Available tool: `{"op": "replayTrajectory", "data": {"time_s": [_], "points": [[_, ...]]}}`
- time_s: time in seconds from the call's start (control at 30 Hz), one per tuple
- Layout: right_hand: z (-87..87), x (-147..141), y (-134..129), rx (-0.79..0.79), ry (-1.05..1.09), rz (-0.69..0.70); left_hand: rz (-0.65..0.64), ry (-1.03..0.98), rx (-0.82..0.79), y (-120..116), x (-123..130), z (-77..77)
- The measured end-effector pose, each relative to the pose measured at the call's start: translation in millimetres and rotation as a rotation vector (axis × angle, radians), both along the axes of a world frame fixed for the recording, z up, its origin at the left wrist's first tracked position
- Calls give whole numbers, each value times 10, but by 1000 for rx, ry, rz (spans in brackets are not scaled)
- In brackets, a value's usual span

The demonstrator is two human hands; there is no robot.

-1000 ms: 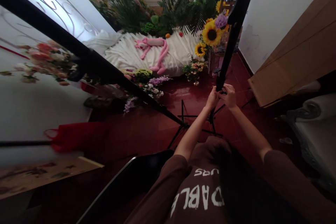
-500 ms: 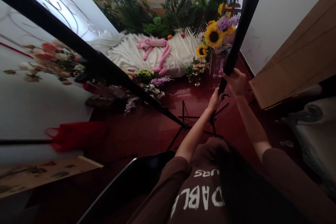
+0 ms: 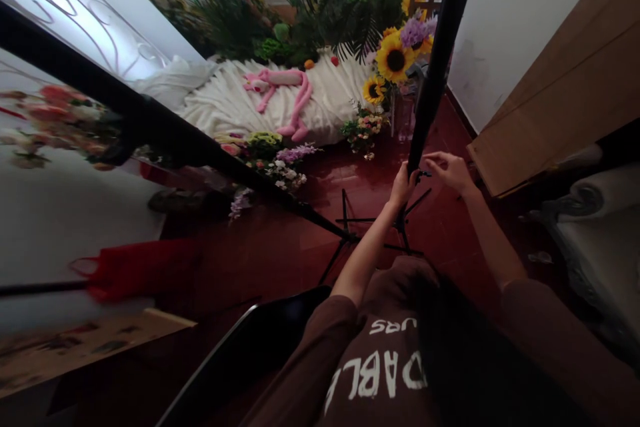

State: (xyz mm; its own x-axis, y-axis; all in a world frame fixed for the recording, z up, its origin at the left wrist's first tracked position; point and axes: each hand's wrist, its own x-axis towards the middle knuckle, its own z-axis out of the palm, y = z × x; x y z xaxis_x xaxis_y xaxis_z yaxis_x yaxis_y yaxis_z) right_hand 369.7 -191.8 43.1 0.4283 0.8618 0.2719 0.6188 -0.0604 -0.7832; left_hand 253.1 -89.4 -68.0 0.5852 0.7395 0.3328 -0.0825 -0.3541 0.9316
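My left hand (image 3: 402, 185) is wrapped round the lower part of a black light-stand pole (image 3: 434, 73), which leans up toward the top right. A small dark knob (image 3: 424, 174) juts from the pole beside that hand. Just right of the knob is my right hand (image 3: 450, 171), off the pole, with its fingers stretched toward it and nothing visible in them. The stand's thin legs (image 3: 401, 227) spread on the dark red floor below. A second black pole (image 3: 215, 153) slants across the left side, with nobody's hand on it.
A white-draped platform (image 3: 330, 103) bears a pink plush toy (image 3: 297, 107). Sunflowers (image 3: 395, 60) stand right of it, other flowers (image 3: 287, 173) in front. A brown board (image 3: 545, 100) leans at the right. A red bag (image 3: 135, 270) and a dark glossy panel (image 3: 250, 340) lie left.
My right hand has let go of the upper pole and moved down beside the knob. My left hand keeps its hold. The view has shifted slightly right.
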Motion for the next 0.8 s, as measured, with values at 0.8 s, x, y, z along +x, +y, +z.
{"op": "replayTrajectory", "data": {"time_s": [0.8], "points": [[-443, -93, 235, -163, 1202, -339, -5, -6, -72, -50, -27, 61]]}}
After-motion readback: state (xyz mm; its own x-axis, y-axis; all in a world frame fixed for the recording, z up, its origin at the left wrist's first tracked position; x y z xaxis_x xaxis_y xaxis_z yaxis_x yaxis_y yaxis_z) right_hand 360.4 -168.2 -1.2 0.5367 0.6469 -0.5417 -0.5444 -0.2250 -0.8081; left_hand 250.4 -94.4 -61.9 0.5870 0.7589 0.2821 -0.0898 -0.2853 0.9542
